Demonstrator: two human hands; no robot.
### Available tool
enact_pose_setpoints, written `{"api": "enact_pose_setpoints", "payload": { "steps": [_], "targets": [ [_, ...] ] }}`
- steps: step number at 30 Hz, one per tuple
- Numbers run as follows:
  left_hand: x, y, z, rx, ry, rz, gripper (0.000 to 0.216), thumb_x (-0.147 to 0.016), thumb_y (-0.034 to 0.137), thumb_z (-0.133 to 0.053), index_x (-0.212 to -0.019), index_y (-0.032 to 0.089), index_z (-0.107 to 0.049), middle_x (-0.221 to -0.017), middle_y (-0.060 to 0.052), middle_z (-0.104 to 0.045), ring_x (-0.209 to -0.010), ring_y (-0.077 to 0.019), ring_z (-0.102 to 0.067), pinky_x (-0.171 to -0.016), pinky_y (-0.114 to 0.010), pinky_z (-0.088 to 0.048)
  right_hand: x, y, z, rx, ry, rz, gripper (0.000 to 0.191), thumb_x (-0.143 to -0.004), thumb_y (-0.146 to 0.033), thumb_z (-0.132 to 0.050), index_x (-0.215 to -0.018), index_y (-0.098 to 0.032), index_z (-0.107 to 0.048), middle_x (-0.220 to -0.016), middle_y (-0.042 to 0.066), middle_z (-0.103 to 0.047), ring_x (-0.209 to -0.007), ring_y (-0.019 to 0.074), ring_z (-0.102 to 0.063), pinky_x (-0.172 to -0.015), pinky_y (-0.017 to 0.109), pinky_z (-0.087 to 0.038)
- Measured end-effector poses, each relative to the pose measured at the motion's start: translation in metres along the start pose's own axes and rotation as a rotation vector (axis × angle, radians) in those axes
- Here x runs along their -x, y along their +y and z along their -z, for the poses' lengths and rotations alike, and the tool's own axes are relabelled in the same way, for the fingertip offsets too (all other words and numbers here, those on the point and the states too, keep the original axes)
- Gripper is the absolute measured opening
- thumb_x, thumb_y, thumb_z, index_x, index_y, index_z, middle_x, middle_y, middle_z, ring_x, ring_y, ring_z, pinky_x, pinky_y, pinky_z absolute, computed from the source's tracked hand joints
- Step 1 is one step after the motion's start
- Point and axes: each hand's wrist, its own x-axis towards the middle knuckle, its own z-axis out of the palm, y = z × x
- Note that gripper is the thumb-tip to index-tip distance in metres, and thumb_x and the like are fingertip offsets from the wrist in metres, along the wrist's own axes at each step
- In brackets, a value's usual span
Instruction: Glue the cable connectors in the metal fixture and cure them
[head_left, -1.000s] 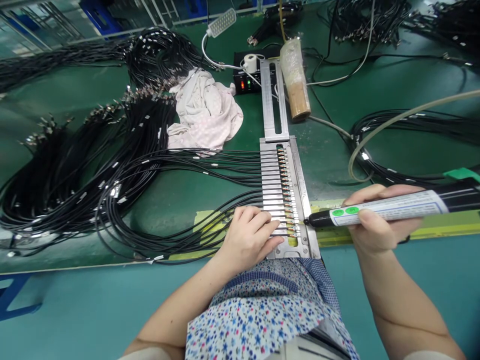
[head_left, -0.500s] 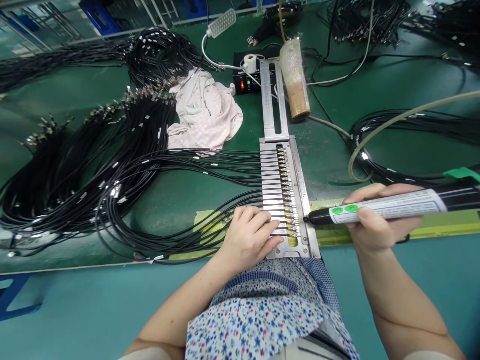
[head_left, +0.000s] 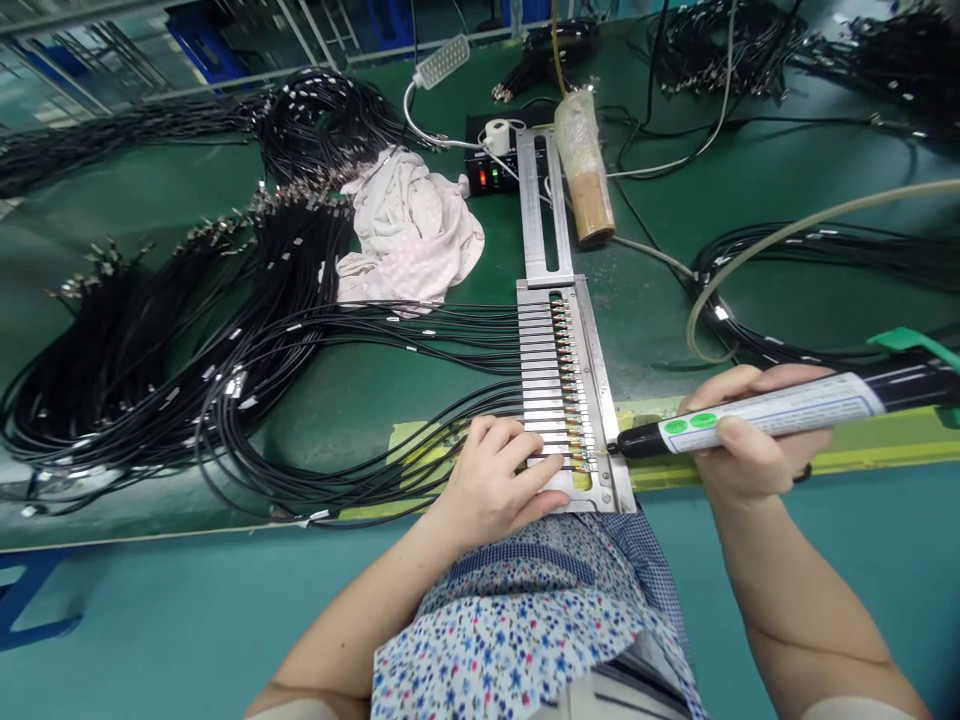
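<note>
A metal comb-like fixture (head_left: 606, 400) lies on the green table and holds a row of thin black cables (head_left: 450, 325) with brass tips (head_left: 564, 350). My left hand (head_left: 499, 478) rests flat on the fixture's near end, its fingers pressing down the nearest cables. My right hand (head_left: 746, 435) grips a pen-shaped tool (head_left: 780, 410) with a white label, green dots and a black nose. The tool's tip touches the fixture's right rail beside the nearest brass tips.
Large bundles of black cables (head_left: 172, 330) spread over the left of the table. A crumpled pale cloth (head_left: 409, 230), a black box with lit lamps (head_left: 491, 160), a small LED lamp (head_left: 444, 48) and a wrapped cylinder (head_left: 585, 170) lie at the back. A beige hose (head_left: 757, 250) loops at right.
The view has shifted slightly. Both hands hold nearly the same place; the tool tip stays at the near end of the fixture.
</note>
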Motion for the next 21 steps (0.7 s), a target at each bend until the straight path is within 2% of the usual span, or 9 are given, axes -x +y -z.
{"api": "enact_pose_setpoints", "payload": {
  "steps": [4, 11, 21],
  "targets": [
    [-0.0013, 0.0000, -0.0015, 0.007, -0.008, 0.016, 0.030, -0.088, 0.042, -0.049, -0.098, 0.016, -0.062, -0.088, -0.008, -0.062, -0.085, -0.0226, -0.047, -0.073, -0.038, -0.033, 0.0012, 0.0004, -0.0009, 0.008, -0.007, -0.005, 0.032, -0.057, -0.019, -0.064, -0.088, -0.022, -0.054, -0.059, -0.003, -0.062, -0.038, 0.0150, -0.050, -0.027, 0.024, -0.033],
    [-0.0010, 0.0003, -0.0020, 0.023, -0.016, 0.033, 0.031, -0.088, 0.043, -0.049, -0.098, 0.016, -0.062, -0.089, -0.007, -0.063, -0.086, -0.0222, -0.048, -0.074, -0.038, -0.033, 0.0019, -0.0006, -0.0029, 0.062, -0.014, -0.011, 0.032, -0.058, -0.021, -0.065, -0.087, -0.024, -0.052, -0.059, -0.004, -0.062, -0.040, 0.0147, -0.051, -0.034, 0.027, -0.040],
    [-0.0012, 0.0003, -0.0016, 0.026, -0.024, 0.040, 0.029, -0.088, 0.042, -0.049, -0.098, 0.017, -0.062, -0.088, -0.007, -0.062, -0.085, -0.0218, -0.047, -0.074, -0.038, -0.033, 0.0016, -0.0005, -0.0021, 0.048, -0.038, -0.006, 0.032, -0.058, -0.021, -0.066, -0.088, -0.022, -0.053, -0.059, -0.003, -0.062, -0.039, 0.0155, -0.052, -0.034, 0.027, -0.040]
  ]
}}
